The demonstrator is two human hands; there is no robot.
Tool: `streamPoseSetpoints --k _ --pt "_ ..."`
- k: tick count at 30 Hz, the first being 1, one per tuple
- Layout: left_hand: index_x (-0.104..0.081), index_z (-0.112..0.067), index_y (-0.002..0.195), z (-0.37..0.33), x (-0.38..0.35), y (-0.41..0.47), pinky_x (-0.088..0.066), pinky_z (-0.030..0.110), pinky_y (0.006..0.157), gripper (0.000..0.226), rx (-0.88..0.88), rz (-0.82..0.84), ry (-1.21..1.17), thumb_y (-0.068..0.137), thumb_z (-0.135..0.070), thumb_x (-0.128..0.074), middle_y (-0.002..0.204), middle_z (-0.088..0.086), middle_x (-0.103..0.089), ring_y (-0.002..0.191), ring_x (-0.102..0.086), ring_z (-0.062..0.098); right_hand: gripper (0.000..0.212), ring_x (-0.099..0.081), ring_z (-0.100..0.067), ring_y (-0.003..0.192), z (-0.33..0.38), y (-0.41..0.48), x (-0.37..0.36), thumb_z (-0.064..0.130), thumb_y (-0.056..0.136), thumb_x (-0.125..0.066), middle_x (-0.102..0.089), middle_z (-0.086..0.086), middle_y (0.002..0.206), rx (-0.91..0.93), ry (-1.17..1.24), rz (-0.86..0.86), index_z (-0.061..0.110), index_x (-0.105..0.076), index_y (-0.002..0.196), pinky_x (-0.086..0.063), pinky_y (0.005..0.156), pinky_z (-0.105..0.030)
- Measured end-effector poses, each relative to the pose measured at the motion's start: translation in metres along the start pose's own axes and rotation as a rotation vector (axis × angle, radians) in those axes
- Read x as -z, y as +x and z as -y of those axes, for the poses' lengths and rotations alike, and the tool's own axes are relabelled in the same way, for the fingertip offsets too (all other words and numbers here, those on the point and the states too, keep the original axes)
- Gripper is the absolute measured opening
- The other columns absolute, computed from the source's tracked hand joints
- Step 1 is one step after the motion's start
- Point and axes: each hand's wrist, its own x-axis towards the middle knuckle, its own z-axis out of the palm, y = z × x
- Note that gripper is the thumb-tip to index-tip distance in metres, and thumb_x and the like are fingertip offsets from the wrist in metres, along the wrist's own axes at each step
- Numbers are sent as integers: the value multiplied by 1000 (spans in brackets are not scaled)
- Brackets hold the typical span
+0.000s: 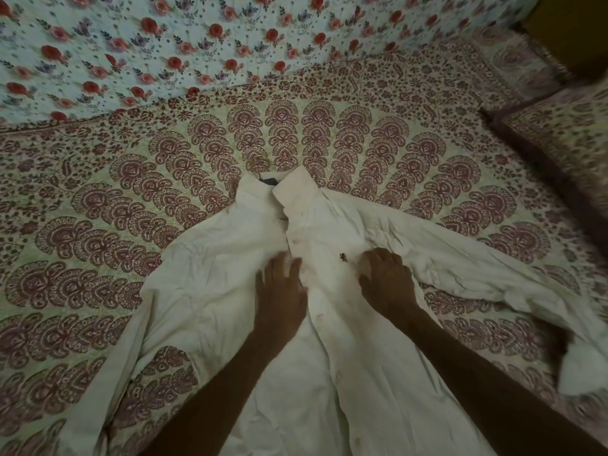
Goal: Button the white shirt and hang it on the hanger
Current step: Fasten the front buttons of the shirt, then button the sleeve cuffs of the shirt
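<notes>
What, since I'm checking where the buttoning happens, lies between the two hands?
In the head view, the button placket of the white shirt runs between the left hand and right hand; a small dark logo sits nearer the right.

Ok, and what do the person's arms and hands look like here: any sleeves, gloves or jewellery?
Both forearms are bare to the frame's edge, no sleeves. The left hand and right hand wear no gloves, and no watch, bracelet or ring shows, though the dim, blurred picture could hide a thin ring.

Creased white shirt [204, 264] lies front-up, collar toward 12 o'clock, sleeves spread; gold hook of the hanger [260, 161] pokes past the collar.
</notes>
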Motion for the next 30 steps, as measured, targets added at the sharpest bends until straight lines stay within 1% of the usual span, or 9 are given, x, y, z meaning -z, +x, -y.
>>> streamPoseSetpoints --k 4,7,11,13,16,20,24,27,30 --pt "-35 -29 145 -61 -23 -27 -26 55 113 72 -241 138 2 82 -54 -61 153 5 -33 140 -31 31 62 -20 -30 147 -46 -39 -4 33 93 -55 -18 -3 161 -25 -44 119 27 -29 148 -32 111 -53" --pt "-21 -34 148 -84 -37 -39 -12 58 113 88 -249 385 138 76 -57 -67 159 3 -15 147 -12 30 75 -5 -26 151 -84 -75 -4 38 94 -54 4 3 165 23 -58 216 35 -11 155 -28 115 -52" --pt "-16 -33 146 -101 -35 -31 -20 58 111 95 -95 470 244 72 -44 -75 158 3 -5 145 -7 34 78 -9 -25 151 -119 -112 -4 34 93 -58 -2 7 164 -29 -8 299 39 -10 154 -29 114 -52" --pt "-16 -29 145 -122 -31 -27 -27 59 108 92 -9 540 267 74 -31 -74 156 6 -5 143 -10 39 66 -22 -28 147 -140 -130 3 33 93 -55 -20 4 161 -49 30 315 36 -24 151 -36 111 -47" --pt "-19 -23 144 -152 -28 -24 -36 59 103 78 75 560 354 82 -21 -66 152 13 -12 136 -23 44 44 -53 -31 124 -178 -152 22 30 90 -54 -55 -5 136 -121 110 183 28 -54 134 -49 94 -38" --pt "-35 -14 136 -201 -35 -31 -41 43 98 56 60 434 357 87 -29 -57 144 13 -30 126 -41 32 38 -59 -36 108 -252 -167 54 28 85 -53 -65 -12 118 -244 171 4 18 -65 119 -53 85 -42" --pt "-64 -7 103 -272 -59 -47 -47 31 83 25 -77 229 -264 86 -26 -60 106 11 -60 96 -60 29 27 -55 -40 103 -326 -160 67 7 83 -62 -61 -18 111 -335 168 -176 7 -66 110 -51 80 -43" --pt "-70 -22 80 -338 -81 -50 -46 20 76 14 171 491 -772 78 -36 -67 82 -3 -67 83 -64 17 52 -50 -44 112 -376 -143 66 14 79 -69 -51 -23 127 -336 176 -193 5 -52 128 -48 90 -49" --pt "-69 -18 87 -401 -122 -54 -47 20 66 21 364 606 -944 81 -37 -74 78 -3 -66 78 -63 14 65 -52 -40 118 -422 -121 59 30 82 -70 -53 -20 132 -287 161 12 7 -45 137 -44 97 -48"
